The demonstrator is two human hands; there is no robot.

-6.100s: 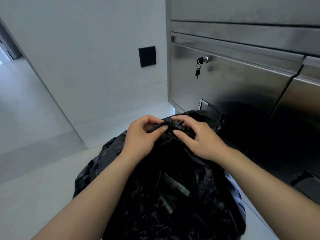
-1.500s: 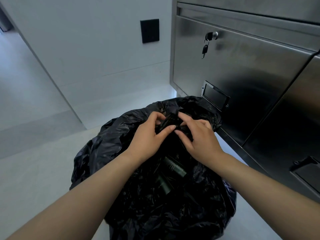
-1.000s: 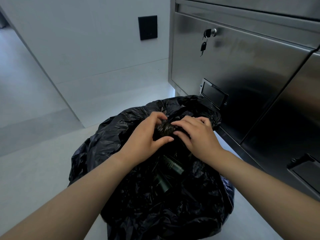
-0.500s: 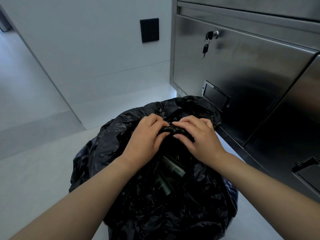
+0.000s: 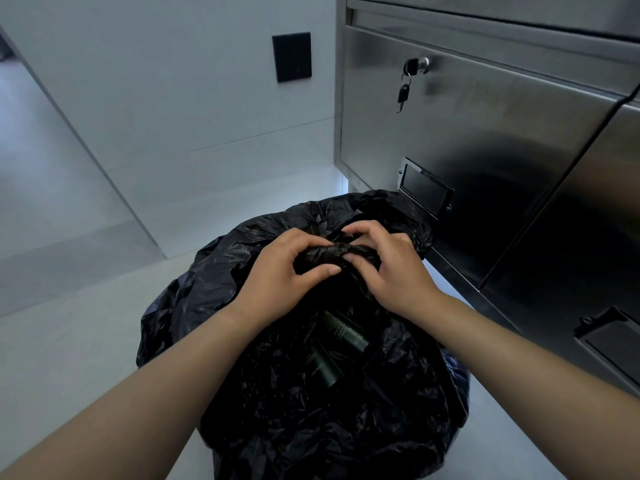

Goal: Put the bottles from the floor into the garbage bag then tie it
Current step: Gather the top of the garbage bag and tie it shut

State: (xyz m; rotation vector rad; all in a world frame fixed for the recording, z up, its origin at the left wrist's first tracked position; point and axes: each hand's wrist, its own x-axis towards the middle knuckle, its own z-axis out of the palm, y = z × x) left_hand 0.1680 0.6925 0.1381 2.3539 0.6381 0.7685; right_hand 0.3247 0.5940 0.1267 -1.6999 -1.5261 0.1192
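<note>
While left hand (image 5: 284, 274) and right hand (image 5: 394, 271) pinch twisted knot (image 5: 329, 254) atop garbage bag (image 5: 277, 410), risk: slick plastic slips, knot loosens, bottles (image 5: 343, 332) spill.

Single head-worn wide-angle view, facing forward and down, close above the hands (image 5: 341, 268)

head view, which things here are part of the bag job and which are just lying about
Job: garbage bag; its twisted neck, gripped by left hand and right hand; two bottles in the bag.
Just there: steel cabinet; key hanging from its lock; black wall plate.
</note>
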